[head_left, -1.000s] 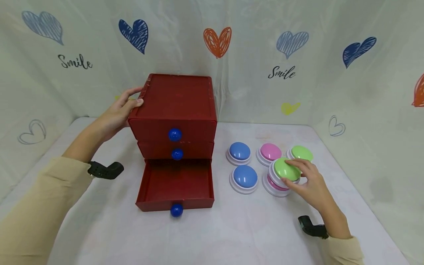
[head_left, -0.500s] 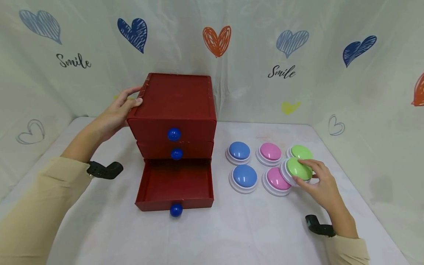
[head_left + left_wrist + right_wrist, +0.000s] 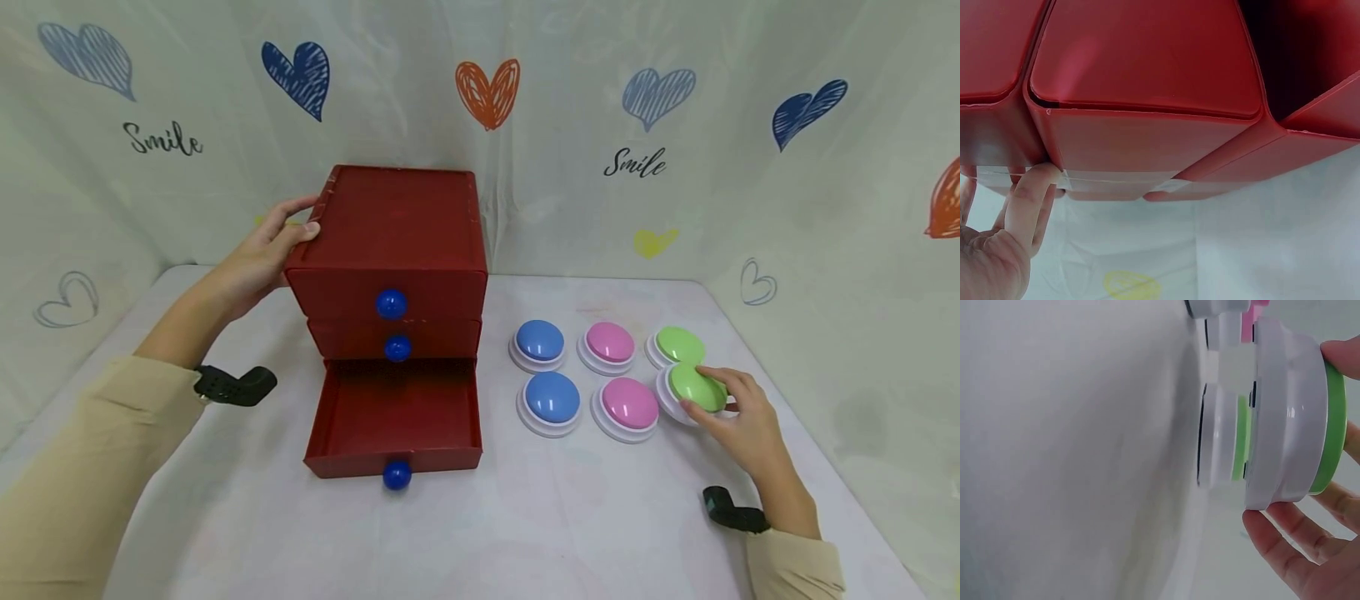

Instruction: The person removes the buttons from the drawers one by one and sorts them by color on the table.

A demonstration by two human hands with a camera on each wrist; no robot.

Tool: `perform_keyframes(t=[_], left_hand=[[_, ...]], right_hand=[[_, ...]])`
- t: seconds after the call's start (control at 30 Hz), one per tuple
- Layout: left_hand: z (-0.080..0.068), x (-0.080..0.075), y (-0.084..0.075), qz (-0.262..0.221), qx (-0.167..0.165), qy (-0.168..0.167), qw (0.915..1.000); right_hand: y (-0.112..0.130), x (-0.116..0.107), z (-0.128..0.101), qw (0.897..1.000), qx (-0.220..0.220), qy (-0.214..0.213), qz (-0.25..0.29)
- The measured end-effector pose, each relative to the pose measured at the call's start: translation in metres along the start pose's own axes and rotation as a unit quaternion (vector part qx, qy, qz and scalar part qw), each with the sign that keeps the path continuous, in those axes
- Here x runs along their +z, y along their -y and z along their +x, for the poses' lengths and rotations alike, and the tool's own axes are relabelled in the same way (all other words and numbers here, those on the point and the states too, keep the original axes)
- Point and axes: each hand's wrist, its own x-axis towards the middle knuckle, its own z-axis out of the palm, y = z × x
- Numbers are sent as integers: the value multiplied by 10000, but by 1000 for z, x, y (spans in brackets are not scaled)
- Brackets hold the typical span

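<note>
In the head view, a red three-drawer box [image 3: 397, 221] with blue ball knobs stands on the table, its bottom drawer [image 3: 405, 417] pulled out with nothing in it. My left hand [image 3: 258, 254] rests on the box's left side, thumb on the top edge; the left wrist view shows fingertips [image 3: 1041, 172] against the taped side. My right hand [image 3: 742, 421] pinches a green dome push button [image 3: 697, 387] with a white base. In the right wrist view that base [image 3: 1282, 419] hangs off the tabletop, slightly tilted. Another green button [image 3: 680, 343] sits just behind it.
Left of the held button stand two pink buttons [image 3: 630, 403] and two blue buttons [image 3: 552, 397], in two rows on the white tabletop [image 3: 540, 508]. A white curtain [image 3: 555, 200] with printed hearts hangs behind the table. Each wrist wears a black camera band [image 3: 236, 386].
My right hand has carried the green button rightward, from over the front pink button to its right side, uncovering the pink one. The left hand and the drawer box stay put.
</note>
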Motion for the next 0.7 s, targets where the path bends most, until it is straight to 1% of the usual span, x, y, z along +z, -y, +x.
perform_keyframes(t=[0.3, 0.7], left_hand=[[0, 0, 1, 11, 10, 11, 10000], [-1, 0, 1, 45, 0, 15, 10000]], right_hand=[[-15, -4, -1, 9989, 336, 248, -229], [-24, -6, -5, 9923, 820, 740, -556]])
